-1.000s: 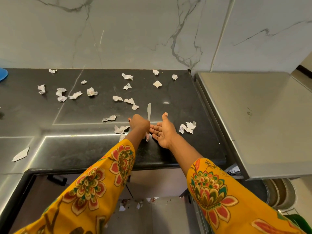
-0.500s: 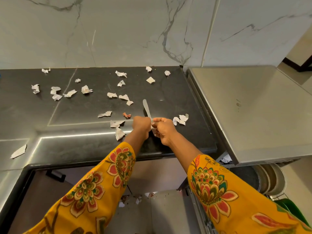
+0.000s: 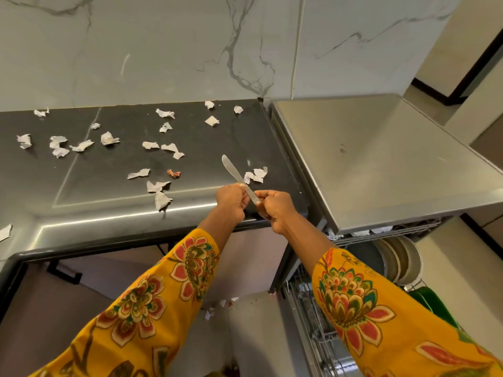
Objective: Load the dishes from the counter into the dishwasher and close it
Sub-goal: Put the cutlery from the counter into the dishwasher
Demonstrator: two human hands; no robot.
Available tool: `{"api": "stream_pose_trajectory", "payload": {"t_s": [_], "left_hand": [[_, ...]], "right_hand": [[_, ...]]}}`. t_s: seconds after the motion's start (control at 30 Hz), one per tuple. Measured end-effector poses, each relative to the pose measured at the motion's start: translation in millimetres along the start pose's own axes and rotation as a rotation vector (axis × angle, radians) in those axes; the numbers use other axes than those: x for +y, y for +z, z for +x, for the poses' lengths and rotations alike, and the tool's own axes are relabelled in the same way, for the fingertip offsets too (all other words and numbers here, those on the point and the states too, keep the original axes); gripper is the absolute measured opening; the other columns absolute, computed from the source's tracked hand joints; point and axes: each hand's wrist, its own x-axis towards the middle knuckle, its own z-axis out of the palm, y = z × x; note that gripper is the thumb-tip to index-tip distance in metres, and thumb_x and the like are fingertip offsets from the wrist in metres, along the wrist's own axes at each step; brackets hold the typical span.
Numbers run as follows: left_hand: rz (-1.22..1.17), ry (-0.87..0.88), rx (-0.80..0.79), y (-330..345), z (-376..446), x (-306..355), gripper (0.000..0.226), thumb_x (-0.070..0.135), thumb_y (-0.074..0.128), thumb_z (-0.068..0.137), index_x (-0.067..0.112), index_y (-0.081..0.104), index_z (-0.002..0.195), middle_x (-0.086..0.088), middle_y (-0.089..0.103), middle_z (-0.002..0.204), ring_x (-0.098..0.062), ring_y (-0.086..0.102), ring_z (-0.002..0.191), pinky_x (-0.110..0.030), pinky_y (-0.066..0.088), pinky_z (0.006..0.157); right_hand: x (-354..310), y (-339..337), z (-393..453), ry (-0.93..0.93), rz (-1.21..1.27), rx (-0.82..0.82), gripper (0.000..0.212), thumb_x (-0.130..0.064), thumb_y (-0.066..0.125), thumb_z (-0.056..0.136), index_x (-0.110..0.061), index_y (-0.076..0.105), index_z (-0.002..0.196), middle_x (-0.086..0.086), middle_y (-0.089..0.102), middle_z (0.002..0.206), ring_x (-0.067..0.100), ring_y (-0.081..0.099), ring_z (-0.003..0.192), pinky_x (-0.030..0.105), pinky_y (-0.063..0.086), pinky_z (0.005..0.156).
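Note:
A steel table knife (image 3: 234,171) points up and to the left above the front edge of the dark counter (image 3: 114,197). My left hand (image 3: 231,201) pinches it near the middle of the blade. My right hand (image 3: 273,209) grips its handle end. Both hands are held close together just above the counter edge. The dishwasher (image 3: 381,170) stands to the right of the counter, its racks pulled out below with several plates (image 3: 400,259) upright in them. A green dish (image 3: 432,303) shows at the rack's right.
Many torn scraps of white paper (image 3: 163,148) lie scattered over the counter, with one small orange scrap (image 3: 173,173). A marble wall rises behind. Below the counter is a pale cabinet front with a black handle (image 3: 64,273). More scraps lie on the floor (image 3: 217,306).
My right hand was open beside the knife on the counter; it closed on the handle. Both hands lifted the knife off the counter, and the blade tilted to the left.

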Motion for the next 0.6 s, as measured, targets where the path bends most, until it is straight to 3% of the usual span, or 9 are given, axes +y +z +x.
{"api": "stream_pose_trajectory", "payload": {"t_s": [0.1,0.2,0.33,0.47,0.6], "left_hand": [[-0.026,0.012,-0.01,14.8,-15.9,-15.5,0.013,0.003,0.048,0.095,0.004,0.059,0.1,-0.006,0.057,0.077,-0.01,0.053,0.065,-0.018,0.049,0.06],[-0.021,0.019,-0.029,31.7,-34.5,-36.7,0.013,0.005,0.046,0.096,0.009,0.056,0.089,-0.005,0.054,0.076,-0.009,0.05,0.064,-0.019,0.047,0.06],[-0.028,0.03,-0.067,54.4,-60.0,-67.9,0.009,0.006,0.047,0.097,0.01,0.053,0.093,-0.005,0.053,0.072,-0.012,0.051,0.065,-0.023,0.048,0.064],[-0.045,0.016,-0.106,74.6,-87.2,-101.0,0.006,0.006,0.049,0.096,0.01,0.052,0.094,-0.005,0.052,0.071,-0.012,0.052,0.064,-0.025,0.049,0.065],[-0.039,-0.01,-0.123,92.6,-110.6,-134.9,0.006,0.005,0.048,0.096,0.008,0.051,0.101,-0.007,0.055,0.077,-0.015,0.054,0.07,-0.027,0.05,0.068]], "right_hand": [[12.5,-29.9,-7.9,0.004,-0.008,0.019,0.03,0.011,0.046,0.087,-0.003,0.067,0.104,0.007,0.061,0.084,0.013,0.052,0.069,0.023,0.044,0.061],[26.1,-61.2,-14.9,0.007,0.004,0.026,0.031,0.012,0.045,0.085,-0.001,0.067,0.102,0.008,0.058,0.071,0.013,0.047,0.059,0.023,0.04,0.055],[41.5,-105.7,-27.3,0.013,0.022,0.034,0.032,0.012,0.042,0.084,-0.002,0.067,0.097,0.007,0.055,0.062,0.013,0.043,0.052,0.021,0.037,0.048],[57.5,-150.4,-43.2,0.032,0.035,0.021,0.032,0.012,0.041,0.084,-0.01,0.064,0.083,0.007,0.054,0.065,0.014,0.044,0.054,0.022,0.037,0.05],[82.4,-191.4,-51.5,0.061,0.085,0.014,0.034,0.015,0.038,0.083,-0.007,0.065,0.082,0.012,0.054,0.07,0.015,0.042,0.055,0.024,0.035,0.052]]}}
